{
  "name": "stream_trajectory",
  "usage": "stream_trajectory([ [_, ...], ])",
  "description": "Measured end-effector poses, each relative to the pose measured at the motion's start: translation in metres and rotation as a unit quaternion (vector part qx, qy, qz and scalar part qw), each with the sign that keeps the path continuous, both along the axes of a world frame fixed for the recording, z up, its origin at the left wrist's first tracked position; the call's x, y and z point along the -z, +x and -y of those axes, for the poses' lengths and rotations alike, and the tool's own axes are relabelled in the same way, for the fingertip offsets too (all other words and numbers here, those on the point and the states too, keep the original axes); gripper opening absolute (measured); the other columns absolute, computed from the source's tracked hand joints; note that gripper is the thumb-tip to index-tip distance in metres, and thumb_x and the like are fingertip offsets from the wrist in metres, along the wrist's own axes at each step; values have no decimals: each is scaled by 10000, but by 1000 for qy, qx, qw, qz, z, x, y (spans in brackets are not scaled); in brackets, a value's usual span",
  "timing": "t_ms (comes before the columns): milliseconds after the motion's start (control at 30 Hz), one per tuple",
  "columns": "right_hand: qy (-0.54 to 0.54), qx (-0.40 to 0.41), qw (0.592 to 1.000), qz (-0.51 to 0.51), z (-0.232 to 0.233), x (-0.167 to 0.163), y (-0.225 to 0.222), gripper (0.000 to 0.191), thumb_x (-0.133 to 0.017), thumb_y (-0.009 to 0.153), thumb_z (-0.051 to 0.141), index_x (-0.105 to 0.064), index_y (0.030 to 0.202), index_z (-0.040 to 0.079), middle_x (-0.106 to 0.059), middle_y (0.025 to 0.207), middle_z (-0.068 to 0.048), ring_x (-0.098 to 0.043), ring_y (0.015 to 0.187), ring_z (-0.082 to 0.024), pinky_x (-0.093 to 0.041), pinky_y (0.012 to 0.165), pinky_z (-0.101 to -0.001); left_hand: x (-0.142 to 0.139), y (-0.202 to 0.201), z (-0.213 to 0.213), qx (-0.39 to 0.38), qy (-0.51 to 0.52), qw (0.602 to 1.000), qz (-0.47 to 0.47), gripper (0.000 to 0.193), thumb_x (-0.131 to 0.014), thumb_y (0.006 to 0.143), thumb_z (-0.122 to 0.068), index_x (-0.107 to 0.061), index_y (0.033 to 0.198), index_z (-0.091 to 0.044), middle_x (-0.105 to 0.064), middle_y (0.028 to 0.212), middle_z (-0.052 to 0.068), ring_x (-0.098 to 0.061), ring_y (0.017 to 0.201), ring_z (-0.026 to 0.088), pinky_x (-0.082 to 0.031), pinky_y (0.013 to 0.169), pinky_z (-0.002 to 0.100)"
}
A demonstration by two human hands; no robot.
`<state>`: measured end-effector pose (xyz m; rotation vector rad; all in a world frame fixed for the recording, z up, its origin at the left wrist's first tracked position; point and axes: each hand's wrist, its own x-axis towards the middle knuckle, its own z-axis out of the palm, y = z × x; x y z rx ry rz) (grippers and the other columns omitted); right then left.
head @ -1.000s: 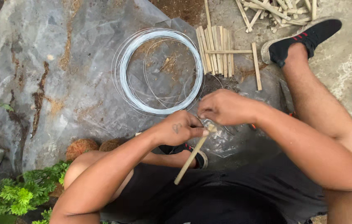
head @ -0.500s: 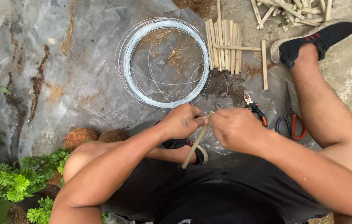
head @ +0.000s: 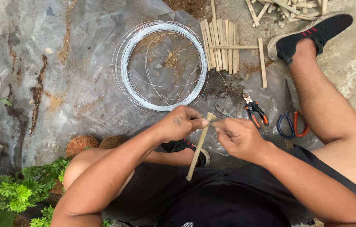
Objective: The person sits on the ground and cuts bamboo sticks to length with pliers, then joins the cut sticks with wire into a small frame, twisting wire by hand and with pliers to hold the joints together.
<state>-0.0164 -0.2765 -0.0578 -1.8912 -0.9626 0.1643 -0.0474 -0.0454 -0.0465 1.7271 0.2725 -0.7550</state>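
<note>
Outdoors, a grey plastic sheet (head: pixel 60 63), streaked with dirt, covers the ground in front of a seated person in black shorts. Near its middle lies a coil of thin silvery wire (head: pixel 163 65), with loose loops straying from it. Just beyond the coil to the right, a bundle of cut bamboo slats (head: pixel 222 44) lies side by side with one slat laid across it, and more offcuts (head: pixel 287 6) are scattered at the top edge.

The left hand (head: pixel 182 124) is closed around the upper end of a bamboo stick (head: pixel 197 149), which slants down toward the lap. The right hand (head: pixel 239 136) meets it at the stick's top, its fingers pinched shut there; whether they grip the stick itself or a strand of wire cannot be told. The hands almost touch.

On the sheet just past the right hand lie orange-handled pliers (head: pixel 255 111), and beside them scissors (head: pixel 291 120) with blue and red handles. The outstretched right leg ends in a black shoe (head: pixel 312 33) on bare concrete. Green plants (head: pixel 10 195) grow at the lower left.
</note>
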Motion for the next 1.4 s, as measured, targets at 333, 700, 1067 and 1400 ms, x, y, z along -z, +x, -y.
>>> stream_trajectory([
  [333, 58, 64, 949, -304, 13, 43, -15, 72, -675, 939, 22, -720, 979, -16, -604, 711, 21, -487, 614, -26, -388, 526, -223, -4, -1, -2, -1, -22, 1000, -5, 331, -737, 922, -337, -770, 837, -18, -513, 578, -37, -421, 530, 76, -350, 465, 302],
  [700, 102, -101, 844, -517, 12, 77, 20, 141, -686, 902, 6, -725, 1021, -59, -731, 887, -73, -640, 783, -108, -500, 681, -266, -19, -7, 0, 74, -111, 991, -2, 252, -709, 939, -261, -795, 934, -24, -540, 597, -41, -439, 541, 74, -358, 486, 299],
  [1067, -229, -272, 935, -5, -46, -45, 81, 65, -665, 808, 113, -714, 794, 73, -689, 778, -142, -669, 794, -378, -516, 681, -491, -12, -2, 6, 129, 46, 985, 103, 259, -706, 925, -266, -773, 888, -19, -609, 633, 115, -539, 600, 195, -466, 594, 401],
  [1400, -216, -161, 933, 239, -26, -34, 29, 160, -723, 715, 102, -621, 817, 33, -632, 728, -117, -658, 642, -332, -536, 577, -449, 1, 3, 10, 58, 131, 986, 87, 241, -691, 884, -280, -782, 951, -67, -683, 712, 96, -655, 652, 217, -514, 640, 404],
])
